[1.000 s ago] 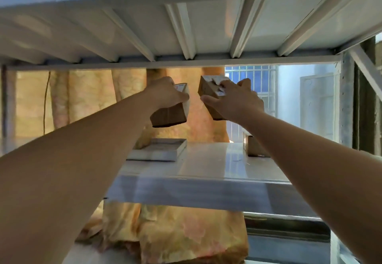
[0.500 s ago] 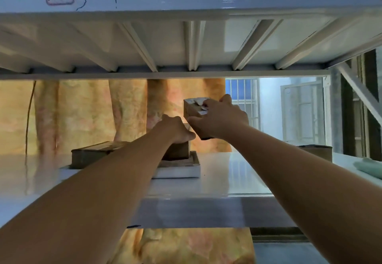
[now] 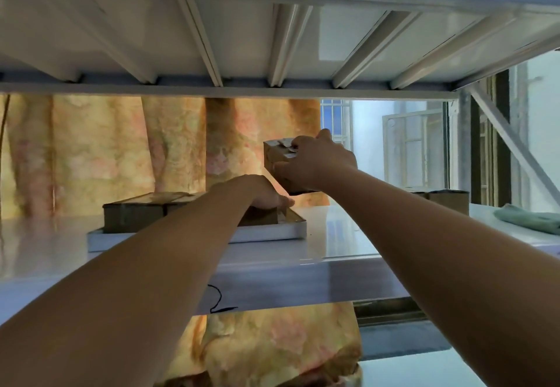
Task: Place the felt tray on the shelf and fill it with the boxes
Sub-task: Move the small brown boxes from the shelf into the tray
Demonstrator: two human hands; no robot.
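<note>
felt tray, shallow grey rectangle [image 3: 266, 233], on white metal shelf [image 3: 333, 244]. left hand [image 3: 257, 194] pressing brown cardboard box [image 3: 263, 215] into it; right hand [image 3: 315, 164] gripping second cardboard box [image 3: 277, 156]. lower squarely beside, flush.

Boxes [image 3: 136, 212] in tray [image 3: 266, 232] on shelf [image 3: 333, 235]

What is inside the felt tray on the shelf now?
The tray holds cardboard boxes: one on the left, another under the left hand. The forearm covers the middle, so the count is unclear.
</note>
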